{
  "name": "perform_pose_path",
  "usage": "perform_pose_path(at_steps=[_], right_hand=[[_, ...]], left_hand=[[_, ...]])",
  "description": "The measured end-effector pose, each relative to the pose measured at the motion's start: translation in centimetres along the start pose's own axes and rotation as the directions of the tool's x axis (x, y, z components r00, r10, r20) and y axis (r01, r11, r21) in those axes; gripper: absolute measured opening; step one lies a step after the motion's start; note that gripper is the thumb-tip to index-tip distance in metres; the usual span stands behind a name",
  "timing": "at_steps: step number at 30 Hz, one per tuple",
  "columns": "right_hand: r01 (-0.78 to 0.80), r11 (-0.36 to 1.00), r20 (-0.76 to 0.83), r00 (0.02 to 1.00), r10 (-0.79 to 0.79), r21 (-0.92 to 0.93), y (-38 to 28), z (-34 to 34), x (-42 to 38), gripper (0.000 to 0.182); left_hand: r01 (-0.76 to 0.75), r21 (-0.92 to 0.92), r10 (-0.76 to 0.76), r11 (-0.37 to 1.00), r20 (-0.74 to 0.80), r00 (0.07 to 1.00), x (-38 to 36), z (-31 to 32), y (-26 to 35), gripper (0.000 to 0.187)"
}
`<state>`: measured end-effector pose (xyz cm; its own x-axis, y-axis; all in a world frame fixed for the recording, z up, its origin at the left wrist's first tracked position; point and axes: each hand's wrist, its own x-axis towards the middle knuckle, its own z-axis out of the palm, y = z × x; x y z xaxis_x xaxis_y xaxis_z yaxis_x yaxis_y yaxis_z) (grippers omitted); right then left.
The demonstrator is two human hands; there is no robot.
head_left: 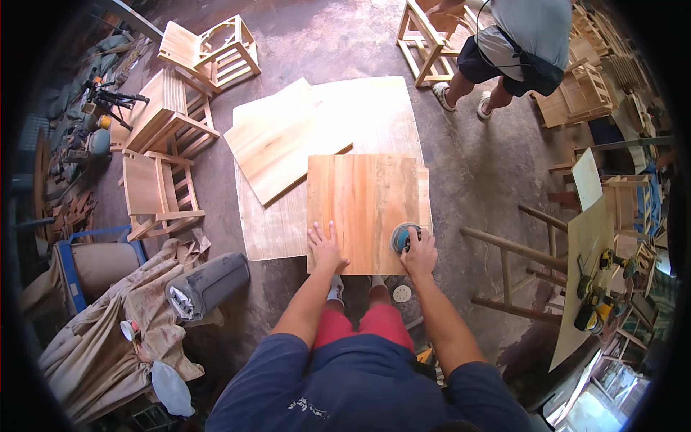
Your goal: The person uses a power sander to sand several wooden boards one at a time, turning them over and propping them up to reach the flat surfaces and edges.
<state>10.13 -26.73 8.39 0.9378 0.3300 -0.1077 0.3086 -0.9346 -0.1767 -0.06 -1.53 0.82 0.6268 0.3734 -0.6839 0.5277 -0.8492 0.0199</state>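
Note:
A square wooden panel [360, 209] lies near the front edge of a pale worktable [252, 234]. My left hand [325, 247] rests on the panel's lower left part, fingers spread, with nothing held. At the lower right corner my right hand [419, 253] is closed round a teal round sander [403, 237], whose disc sits on the panel by its right edge. Behind and to the left, another wooden board [270, 147] lies at an angle, partly hidden by a bright glare.
Wooden chairs [162, 191] stand at the left. A person [515, 43] stands by a chair at the back right. Power tools [594, 295] lie on a board at the right. A grey bin [219, 283] lies at the lower left, beside a cloth [108, 345].

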Motion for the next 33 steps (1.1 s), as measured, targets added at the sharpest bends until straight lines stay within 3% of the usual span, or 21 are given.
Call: perform_pose_path(at_steps=[5, 8, 17, 24, 33], right_hand=[[-0.03, 0.999, -0.06, 0.998, 0.028, -0.034, 1.9, 0.0, 5.9, 0.064], [-0.005, 0.999, -0.062, 0.998, 0.002, -0.043, 2.6, -0.5, 9.1, 0.064], [0.068, 0.996, -0.065, 0.995, -0.072, -0.063, 3.7, -1.4, 19.3, 0.063], [0.15, 0.985, -0.058, 0.986, -0.155, -0.088, 2.4, -1.9, 26.6, 0.06], [0.247, 0.962, -0.014, 0.968, -0.25, -0.117, 1.3, -1.2, 21.2, 0.067]], left_hand=[[0.147, -0.075, -0.13, 0.986, 0.195, 0.972, -0.8, -3.8, 2.8, 0.161], [0.15, -0.095, -0.125, 0.984, 0.23, 0.965, 0.1, -3.1, 2.5, 0.165], [0.155, -0.114, -0.122, 0.981, 0.251, 0.96, 1.6, -1.6, 1.9, 0.174], [0.175, -0.147, -0.141, 0.974, 0.216, 0.966, 1.4, -1.6, 1.8, 0.166], [0.186, -0.157, -0.148, 0.97, 0.225, 0.963, 1.2, -2.1, 1.9, 0.166]])
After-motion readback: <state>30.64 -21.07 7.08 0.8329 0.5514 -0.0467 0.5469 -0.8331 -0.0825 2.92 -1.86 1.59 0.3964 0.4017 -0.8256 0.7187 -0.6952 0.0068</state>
